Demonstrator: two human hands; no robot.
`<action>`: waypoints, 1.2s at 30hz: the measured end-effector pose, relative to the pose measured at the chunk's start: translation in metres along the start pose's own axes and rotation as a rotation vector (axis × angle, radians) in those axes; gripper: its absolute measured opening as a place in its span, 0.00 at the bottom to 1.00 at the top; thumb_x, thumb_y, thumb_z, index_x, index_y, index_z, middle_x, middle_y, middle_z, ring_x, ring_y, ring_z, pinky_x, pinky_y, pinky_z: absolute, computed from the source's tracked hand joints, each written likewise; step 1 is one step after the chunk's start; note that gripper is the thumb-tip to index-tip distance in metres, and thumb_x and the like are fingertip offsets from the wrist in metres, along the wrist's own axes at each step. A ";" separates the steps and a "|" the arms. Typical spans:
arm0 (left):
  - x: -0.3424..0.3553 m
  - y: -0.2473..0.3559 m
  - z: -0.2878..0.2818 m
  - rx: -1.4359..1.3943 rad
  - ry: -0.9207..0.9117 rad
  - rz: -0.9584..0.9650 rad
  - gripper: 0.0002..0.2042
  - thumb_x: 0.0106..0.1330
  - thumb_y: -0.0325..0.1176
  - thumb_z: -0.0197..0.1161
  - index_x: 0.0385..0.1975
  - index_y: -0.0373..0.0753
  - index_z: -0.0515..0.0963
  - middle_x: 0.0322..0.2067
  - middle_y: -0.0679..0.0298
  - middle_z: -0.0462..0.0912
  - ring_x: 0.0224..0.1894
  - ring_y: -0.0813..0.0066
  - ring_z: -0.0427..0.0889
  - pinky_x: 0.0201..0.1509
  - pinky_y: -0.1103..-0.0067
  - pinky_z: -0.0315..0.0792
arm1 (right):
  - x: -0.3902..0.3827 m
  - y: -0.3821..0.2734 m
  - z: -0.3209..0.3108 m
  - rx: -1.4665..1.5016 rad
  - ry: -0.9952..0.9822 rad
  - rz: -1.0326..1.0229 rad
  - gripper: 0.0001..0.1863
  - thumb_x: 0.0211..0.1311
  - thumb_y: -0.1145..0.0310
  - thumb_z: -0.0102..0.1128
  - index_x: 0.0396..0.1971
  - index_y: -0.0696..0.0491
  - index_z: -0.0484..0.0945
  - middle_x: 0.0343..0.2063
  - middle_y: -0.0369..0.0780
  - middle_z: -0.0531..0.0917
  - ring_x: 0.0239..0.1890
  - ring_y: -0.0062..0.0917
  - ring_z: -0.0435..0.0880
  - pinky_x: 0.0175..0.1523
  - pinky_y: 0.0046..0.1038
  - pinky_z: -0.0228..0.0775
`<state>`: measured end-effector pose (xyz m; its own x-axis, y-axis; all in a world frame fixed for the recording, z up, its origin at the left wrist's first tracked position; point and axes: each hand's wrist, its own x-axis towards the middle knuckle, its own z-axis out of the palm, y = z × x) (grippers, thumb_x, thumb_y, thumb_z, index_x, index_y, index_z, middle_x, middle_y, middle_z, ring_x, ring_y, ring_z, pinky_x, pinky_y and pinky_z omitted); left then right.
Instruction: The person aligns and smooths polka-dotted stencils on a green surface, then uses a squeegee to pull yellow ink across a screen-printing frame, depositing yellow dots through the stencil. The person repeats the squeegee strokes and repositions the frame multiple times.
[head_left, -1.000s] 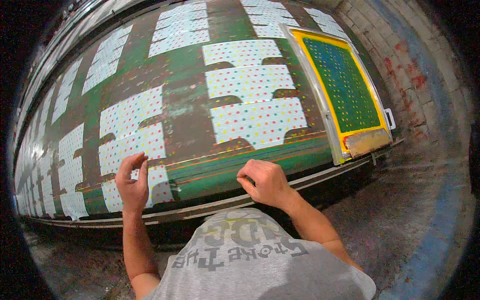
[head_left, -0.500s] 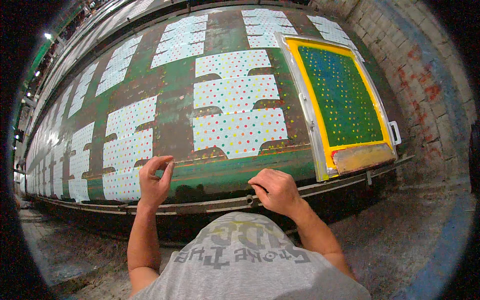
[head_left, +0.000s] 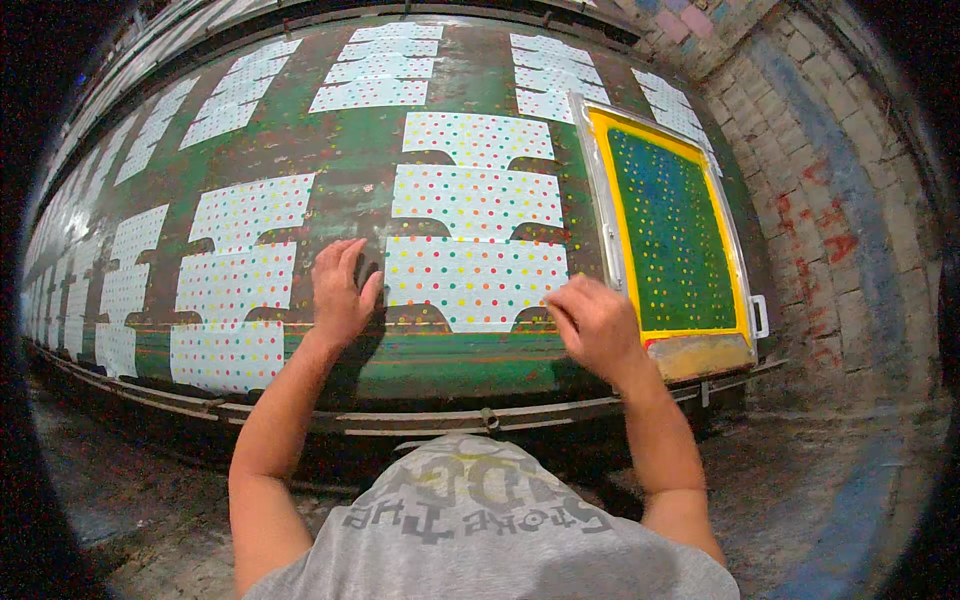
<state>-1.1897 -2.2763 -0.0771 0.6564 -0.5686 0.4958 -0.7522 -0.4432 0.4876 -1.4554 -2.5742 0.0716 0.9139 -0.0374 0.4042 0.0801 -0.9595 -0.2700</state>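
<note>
"So, closest to us the grey shirt is filling the bottom of the view, and beyond it the left hand is hovering over the green counter, fingers loosely spread, gripping nothing!"

"And the right hand?"

"It's curling its fingers toward the thumb, just beside the right edge of the nearest dotted piece. Whether that pinch is holding anything, I'm not able to tell."

"Where exactly is the piece lying?"

"Flat on the counter, between the hands, with its narrow tab pointing toward the wearer and its far edge meeting the middle dotted piece."

"How's it looking to handle?"

"Light and limp, I'm judging, like thin cloth: creasing easily, perhaps smearing if those dots are damp. I'd be favouring the outer corners, one hand at each, keeping the middle from sagging."

"And over on the right?"

"The yellow-bordered screen is resting there, looking stiff and heavier; its white handle is offering the obvious hold."

"Farther out?"

"More dotted pieces are lining the far side, and a block wall is rising at the right."
</note>
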 end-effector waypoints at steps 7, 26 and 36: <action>-0.001 0.000 0.015 0.235 0.017 -0.017 0.33 0.70 0.40 0.72 0.73 0.35 0.72 0.73 0.50 0.72 0.80 0.41 0.62 0.83 0.49 0.54 | 0.105 0.126 0.001 -0.265 -0.083 0.045 0.03 0.67 0.68 0.72 0.38 0.49 0.87 0.37 0.42 0.88 0.41 0.44 0.91 0.44 0.44 0.85; 0.005 0.005 0.024 0.461 0.008 -0.198 0.35 0.69 0.47 0.72 0.72 0.34 0.73 0.70 0.49 0.75 0.76 0.41 0.67 0.81 0.52 0.60 | 0.306 0.392 0.139 -0.415 -0.389 0.268 0.10 0.65 0.64 0.71 0.42 0.48 0.94 0.46 0.47 0.93 0.51 0.43 0.93 0.58 0.47 0.85; 0.011 0.010 0.023 0.444 -0.012 -0.208 0.34 0.70 0.46 0.71 0.71 0.33 0.74 0.69 0.48 0.76 0.76 0.41 0.68 0.81 0.52 0.61 | 0.318 0.384 0.124 -0.387 -0.577 0.166 0.13 0.66 0.67 0.64 0.44 0.56 0.91 0.48 0.54 0.92 0.53 0.48 0.93 0.58 0.50 0.86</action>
<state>-1.1910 -2.3030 -0.0838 0.7967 -0.4434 0.4106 -0.5587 -0.7994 0.2208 -1.0846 -2.9205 -0.0118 0.9751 -0.1406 -0.1713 -0.1276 -0.9882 0.0847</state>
